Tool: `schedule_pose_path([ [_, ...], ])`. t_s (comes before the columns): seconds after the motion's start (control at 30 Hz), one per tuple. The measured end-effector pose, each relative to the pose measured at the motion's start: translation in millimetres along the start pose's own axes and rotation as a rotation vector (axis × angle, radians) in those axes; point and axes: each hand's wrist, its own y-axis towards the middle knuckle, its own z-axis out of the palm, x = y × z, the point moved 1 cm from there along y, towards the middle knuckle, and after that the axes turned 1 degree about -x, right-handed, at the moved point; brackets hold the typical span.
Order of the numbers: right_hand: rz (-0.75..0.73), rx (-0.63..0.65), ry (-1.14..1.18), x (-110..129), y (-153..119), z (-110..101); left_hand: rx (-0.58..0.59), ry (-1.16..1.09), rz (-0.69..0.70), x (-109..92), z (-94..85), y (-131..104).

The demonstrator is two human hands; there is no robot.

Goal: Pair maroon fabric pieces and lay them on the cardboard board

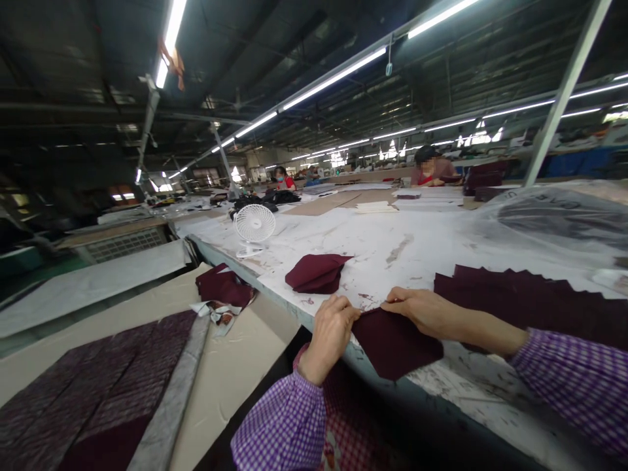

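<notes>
A maroon fabric piece [398,347] hangs over the near edge of the white-topped table, held along its upper edge. My left hand [333,330] is closed, pinching the left end of that edge. Close by, my right hand [417,307] pinches the same edge a little further right, its thumb and forefinger pressed together. Just beyond my hands lies a folded maroon fabric piece [318,273], untouched. To the right, a row of overlapping maroon pieces [520,304] with zigzag edges spreads across the tabletop, partly behind my right forearm.
A small white fan [254,226] stands near the table's left edge. Maroon cloth and scraps [226,288] lie on a lower surface at left, beside stacked dark maroon panels [112,373]. Clear plastic wrap [564,212] covers something at right. Across the table, a person [432,169] bends forward.
</notes>
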Motion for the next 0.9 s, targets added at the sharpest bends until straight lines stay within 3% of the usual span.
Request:
schedule_pose_path([
  [0.2, -0.031, 0.184, -0.288, 17.3, 19.4, -17.1, 0.015, 0.04, 0.04, -1.5, -2.7, -0.1],
  [0.43, -0.138, 0.148, -0.356, 17.2, 24.5, -15.8, -0.059, -0.403, -0.216, 14.3, -8.9, -5.3],
  [0.53, -0.154, 0.141, -0.325, 13.3, 24.5, -12.6, -0.055, -0.428, -0.257, 14.0, -11.9, -5.7],
  [0.73, -0.206, 0.093, -0.286, 6.0, 26.2, -8.1, -0.024, -0.285, -0.198, 4.5, -14.5, -5.4],
  [0.9, -0.234, 0.115, -0.243, 18.2, 35.4, -16.5, -0.014, -0.27, -0.11, 8.3, -15.5, -10.1],
])
